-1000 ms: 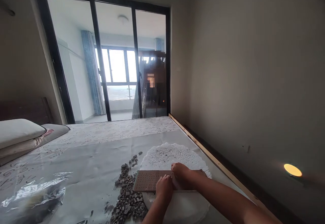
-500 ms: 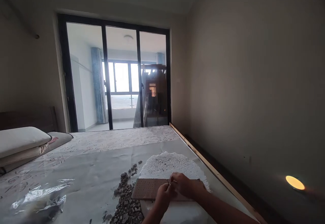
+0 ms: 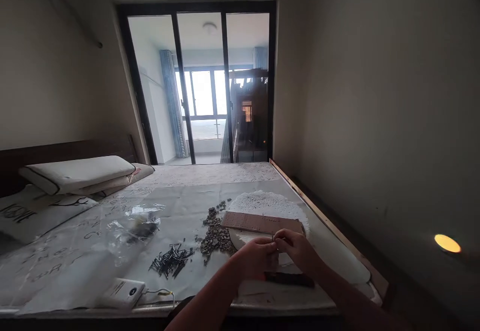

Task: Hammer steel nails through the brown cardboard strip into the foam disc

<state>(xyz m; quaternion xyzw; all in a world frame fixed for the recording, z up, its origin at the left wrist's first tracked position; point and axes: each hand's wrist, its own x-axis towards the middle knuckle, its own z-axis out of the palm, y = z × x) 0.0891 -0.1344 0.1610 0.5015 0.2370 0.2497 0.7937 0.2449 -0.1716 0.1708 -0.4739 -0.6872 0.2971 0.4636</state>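
Note:
My left hand (image 3: 260, 253) and my right hand (image 3: 296, 246) meet fingertip to fingertip, both closed in a pinch. Something thin and small shows between the fingers, too small to name. Just beyond them a brown board (image 3: 258, 222) dotted with small holes lies across a round white foam piece (image 3: 270, 202). Below the hands rests a dark bar-like thing (image 3: 290, 278) with a bit of red at its left end, partly hidden by my left hand. Left of the board spreads a heap of grey stone chips (image 3: 216, 233). Farther left lies a pile of dark nails or screws (image 3: 171, 260).
A grey sheet (image 3: 180, 196) covers part of the bed. On it lie a clear plastic bag (image 3: 137, 223) and a white box-shaped device (image 3: 123, 292) with a cable. Pillows (image 3: 78, 173) sit at the left. A wooden edge strip (image 3: 318, 211) runs along the wall side.
The view has tilted down and turned left, bringing the nail pile and white device into sight. My hands have come off the board toward me, still pinched together.

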